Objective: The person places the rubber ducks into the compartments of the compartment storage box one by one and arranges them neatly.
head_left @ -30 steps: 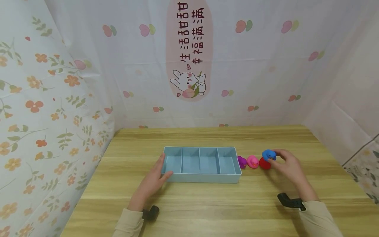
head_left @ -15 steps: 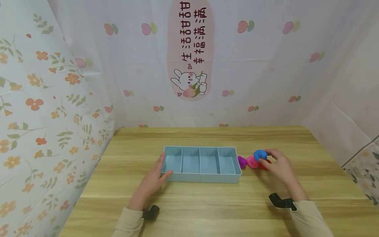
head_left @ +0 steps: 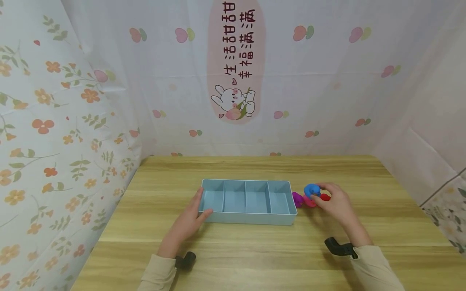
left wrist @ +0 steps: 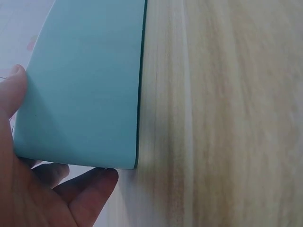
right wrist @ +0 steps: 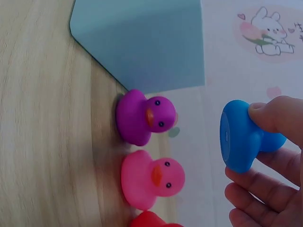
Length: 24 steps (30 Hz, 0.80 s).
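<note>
A pale blue box (head_left: 247,218) with several compartments, none holding anything, lies on the table. The left hand (head_left: 187,221) rests around its left end; in the left wrist view the thumb and fingers of that hand (left wrist: 45,184) touch the box (left wrist: 85,90). Pinched between the right hand's (head_left: 338,205) thumb and fingers is a blue duck (head_left: 311,190), raised above the pink duck (head_left: 310,201). Purple (right wrist: 137,117), pink (right wrist: 142,180) and red (right wrist: 150,220) ducks stand in a row from the box's right end, below the held blue duck (right wrist: 239,137).
The wooden table (head_left: 255,254) reaches back to a patterned curtain (head_left: 174,93), with more floral cloth (head_left: 62,161) along the left side. A black wrist mount (head_left: 340,247) sits on the right wrist, another (head_left: 186,261) on the left.
Holding the blue duck, the right hand has moved left, from over the red duck to over the pink one. The left hand has stayed at the box.
</note>
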Motion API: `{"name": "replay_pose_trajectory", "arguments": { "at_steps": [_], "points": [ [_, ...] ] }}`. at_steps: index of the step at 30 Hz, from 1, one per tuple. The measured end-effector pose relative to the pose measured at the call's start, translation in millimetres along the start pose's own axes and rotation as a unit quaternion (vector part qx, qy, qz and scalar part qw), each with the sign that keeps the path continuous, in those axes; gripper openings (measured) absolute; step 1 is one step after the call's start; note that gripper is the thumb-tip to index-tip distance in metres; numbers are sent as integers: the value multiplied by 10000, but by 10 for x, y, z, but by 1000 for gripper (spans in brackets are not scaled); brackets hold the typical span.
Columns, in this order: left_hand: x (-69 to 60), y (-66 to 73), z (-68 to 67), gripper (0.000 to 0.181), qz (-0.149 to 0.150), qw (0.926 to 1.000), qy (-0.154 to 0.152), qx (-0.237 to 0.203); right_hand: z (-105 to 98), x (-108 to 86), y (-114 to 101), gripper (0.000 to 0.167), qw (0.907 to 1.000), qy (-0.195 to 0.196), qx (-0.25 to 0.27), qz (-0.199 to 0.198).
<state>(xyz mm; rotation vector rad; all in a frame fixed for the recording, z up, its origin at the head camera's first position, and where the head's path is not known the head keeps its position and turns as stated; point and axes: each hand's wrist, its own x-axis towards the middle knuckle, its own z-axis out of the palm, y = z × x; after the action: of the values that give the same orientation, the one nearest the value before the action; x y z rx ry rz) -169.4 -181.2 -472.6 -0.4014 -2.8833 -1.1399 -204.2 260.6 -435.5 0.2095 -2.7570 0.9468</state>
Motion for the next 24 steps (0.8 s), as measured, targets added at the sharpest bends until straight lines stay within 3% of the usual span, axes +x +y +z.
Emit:
{"name": "replay_pose_trajectory", "arguments": {
  "at_steps": [10,24],
  "points": [
    [-9,-13,-4,81,-195,9995,-222,-141,112,32,-57,44,9993,196,264,-167],
    [-2,-6,3,83,-114,9998,-118,-107,230,47,-142,39,9973,383,376,-499]
  ]
}}
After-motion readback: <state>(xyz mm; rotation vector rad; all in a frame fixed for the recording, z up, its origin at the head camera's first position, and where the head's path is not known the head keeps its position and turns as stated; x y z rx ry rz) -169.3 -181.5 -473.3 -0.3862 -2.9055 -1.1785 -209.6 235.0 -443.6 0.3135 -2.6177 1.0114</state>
